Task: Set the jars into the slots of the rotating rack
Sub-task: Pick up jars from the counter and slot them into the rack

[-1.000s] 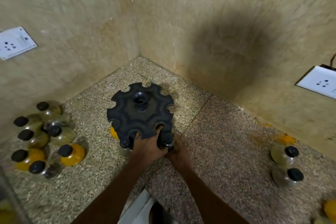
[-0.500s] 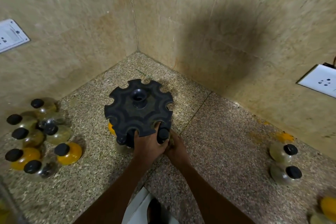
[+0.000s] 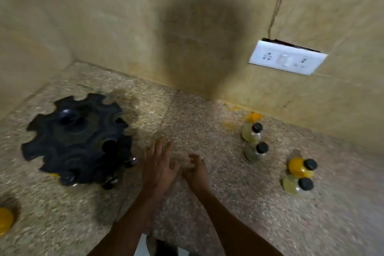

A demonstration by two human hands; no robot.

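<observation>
Both hands hover empty over the speckled granite counter (image 3: pixel 207 224): left hand (image 3: pixel 159 164) flat with fingers straight, right hand (image 3: pixel 196 170) loosely curled. The black notched plastic rack (image 3: pixel 76 139) sits to their left, four black-capped jars (image 3: pixel 254 149) to their right.

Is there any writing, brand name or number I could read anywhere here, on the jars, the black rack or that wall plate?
None can be read.
Jars: no label shows.
Rack: plain black, blurred, no lettering seen.
Socket plate: only holes and a switch, no legible marks.
</observation>
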